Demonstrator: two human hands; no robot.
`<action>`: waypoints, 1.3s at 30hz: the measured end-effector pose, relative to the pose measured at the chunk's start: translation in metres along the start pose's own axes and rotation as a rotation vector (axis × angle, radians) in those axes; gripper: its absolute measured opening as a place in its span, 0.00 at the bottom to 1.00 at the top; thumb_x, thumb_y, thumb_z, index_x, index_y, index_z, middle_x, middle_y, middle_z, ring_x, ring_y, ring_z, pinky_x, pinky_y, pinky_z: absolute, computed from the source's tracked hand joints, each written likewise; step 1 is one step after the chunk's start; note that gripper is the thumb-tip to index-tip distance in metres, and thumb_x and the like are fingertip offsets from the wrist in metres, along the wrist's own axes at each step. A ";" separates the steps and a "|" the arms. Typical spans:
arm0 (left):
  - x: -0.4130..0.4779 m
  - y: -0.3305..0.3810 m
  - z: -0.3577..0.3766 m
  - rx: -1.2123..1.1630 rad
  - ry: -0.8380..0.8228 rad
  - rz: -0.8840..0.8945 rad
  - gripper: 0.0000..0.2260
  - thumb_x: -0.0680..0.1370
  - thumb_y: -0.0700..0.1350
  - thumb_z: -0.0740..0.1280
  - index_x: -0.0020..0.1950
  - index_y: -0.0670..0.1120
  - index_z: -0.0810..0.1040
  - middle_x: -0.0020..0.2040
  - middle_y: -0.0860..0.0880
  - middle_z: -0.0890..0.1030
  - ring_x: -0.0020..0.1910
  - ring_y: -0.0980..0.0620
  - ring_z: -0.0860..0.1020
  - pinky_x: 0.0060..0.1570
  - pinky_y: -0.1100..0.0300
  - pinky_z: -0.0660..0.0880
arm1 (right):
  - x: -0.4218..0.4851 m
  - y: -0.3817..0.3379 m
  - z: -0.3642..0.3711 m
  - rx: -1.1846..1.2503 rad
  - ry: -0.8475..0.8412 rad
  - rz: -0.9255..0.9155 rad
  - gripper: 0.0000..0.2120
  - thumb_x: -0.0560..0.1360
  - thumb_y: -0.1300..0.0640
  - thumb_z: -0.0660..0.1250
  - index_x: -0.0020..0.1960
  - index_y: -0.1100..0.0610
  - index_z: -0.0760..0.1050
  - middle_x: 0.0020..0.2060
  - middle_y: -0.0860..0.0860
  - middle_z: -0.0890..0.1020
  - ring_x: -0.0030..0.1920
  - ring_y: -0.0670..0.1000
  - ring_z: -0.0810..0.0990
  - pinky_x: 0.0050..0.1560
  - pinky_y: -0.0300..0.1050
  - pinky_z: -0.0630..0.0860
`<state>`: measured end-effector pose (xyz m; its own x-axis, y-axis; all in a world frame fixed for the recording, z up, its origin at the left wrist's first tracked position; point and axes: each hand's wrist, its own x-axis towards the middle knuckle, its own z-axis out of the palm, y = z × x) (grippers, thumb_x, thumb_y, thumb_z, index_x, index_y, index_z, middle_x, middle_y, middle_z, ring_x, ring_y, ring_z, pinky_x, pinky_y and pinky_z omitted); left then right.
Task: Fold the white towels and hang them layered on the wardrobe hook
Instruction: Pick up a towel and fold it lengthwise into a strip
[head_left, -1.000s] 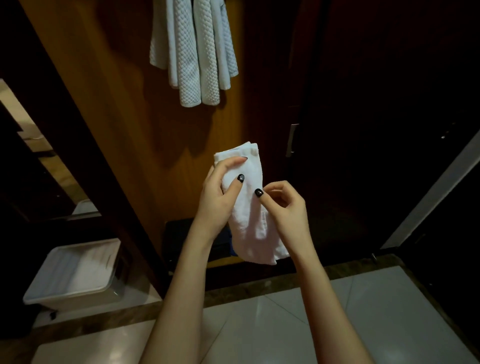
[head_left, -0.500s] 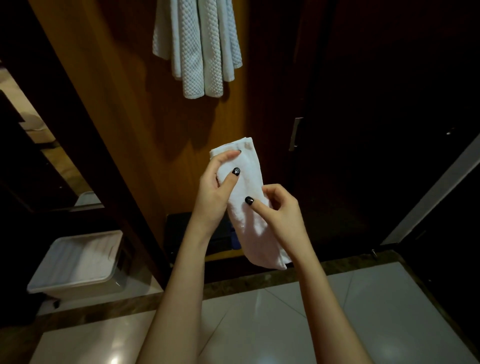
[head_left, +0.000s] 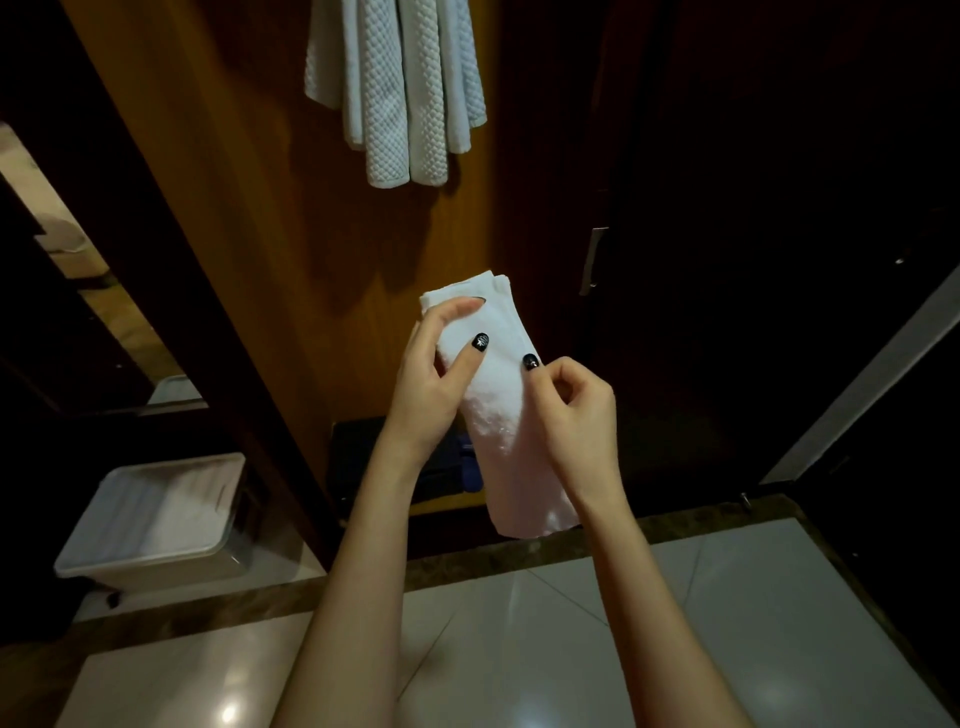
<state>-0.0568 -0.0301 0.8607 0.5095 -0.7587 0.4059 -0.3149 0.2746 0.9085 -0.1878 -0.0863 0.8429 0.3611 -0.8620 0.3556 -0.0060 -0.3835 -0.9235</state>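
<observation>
While the white bin (head_left: 156, 525) sits at the lower left of the frame, its contents pale and ribbed but too dim to name, the folded towel (head_left: 498, 415) is held at centre before the wardrobe panel (head_left: 260, 234). Its long axis runs steeply, top end tipped upper left, bottom end hanging lower right. The left hand (head_left: 431, 389) grips its upper part, thumb across the front; the right hand (head_left: 576, 410) pinches its right edge.

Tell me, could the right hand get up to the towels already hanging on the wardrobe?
Probably yes. Nothing stands between the right hand and the hanging towels above it. But its fingers pinch the folded towel, shared with the left hand, so it would carry that along.
</observation>
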 end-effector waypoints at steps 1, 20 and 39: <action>0.000 0.000 0.000 -0.017 -0.006 -0.004 0.13 0.77 0.46 0.65 0.59 0.59 0.74 0.62 0.47 0.75 0.61 0.46 0.75 0.55 0.51 0.76 | -0.001 0.001 0.001 -0.014 0.004 -0.006 0.16 0.80 0.56 0.65 0.35 0.58 0.72 0.27 0.47 0.71 0.29 0.42 0.69 0.30 0.34 0.65; -0.002 -0.002 -0.011 -0.165 -0.049 -0.018 0.17 0.77 0.42 0.66 0.59 0.63 0.74 0.65 0.56 0.73 0.66 0.48 0.73 0.59 0.49 0.76 | 0.000 0.000 -0.006 0.258 -0.350 0.159 0.07 0.80 0.56 0.65 0.50 0.59 0.79 0.46 0.56 0.83 0.48 0.55 0.82 0.49 0.49 0.77; -0.004 0.000 -0.013 -0.169 -0.017 0.031 0.18 0.79 0.43 0.65 0.66 0.59 0.69 0.67 0.58 0.71 0.63 0.60 0.75 0.50 0.66 0.77 | 0.001 -0.014 0.003 0.239 -0.307 0.198 0.07 0.81 0.60 0.63 0.54 0.65 0.75 0.48 0.70 0.79 0.44 0.58 0.78 0.47 0.55 0.75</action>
<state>-0.0482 -0.0197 0.8601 0.4875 -0.7576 0.4340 -0.1909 0.3925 0.8997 -0.1851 -0.0807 0.8555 0.6356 -0.7587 0.1427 0.1000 -0.1024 -0.9897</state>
